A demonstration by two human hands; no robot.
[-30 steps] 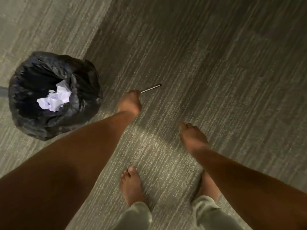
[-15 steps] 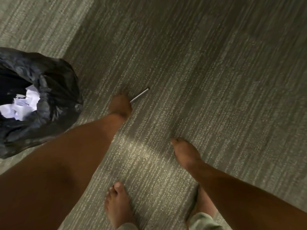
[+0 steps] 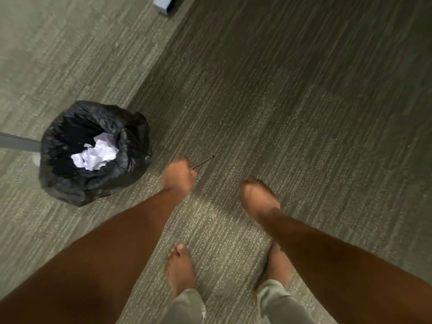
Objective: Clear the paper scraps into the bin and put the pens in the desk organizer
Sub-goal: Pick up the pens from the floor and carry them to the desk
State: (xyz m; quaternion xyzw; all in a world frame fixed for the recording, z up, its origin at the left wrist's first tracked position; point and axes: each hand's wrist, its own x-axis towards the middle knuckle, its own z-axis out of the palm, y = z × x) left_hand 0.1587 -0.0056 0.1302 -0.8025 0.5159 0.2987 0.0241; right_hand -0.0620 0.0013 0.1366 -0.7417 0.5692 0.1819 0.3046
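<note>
Pen: thin, rigid, light; your left hand is fisted around one end, so take it nearer mid-shaft. Your right hand hangs loosely curled, apparently empty.

- The bin stands on the floor at the left, with the paper scraps inside it.
- The left hand is just right of the bin; a pen sticks out of its grip — up and to the right.
- The right hand is further right, apart from the left hand.
- Two bare feet stand on the floor below the hands — nearest the viewer.
- A grey bar runs in from the left edge behind the bin.
</note>
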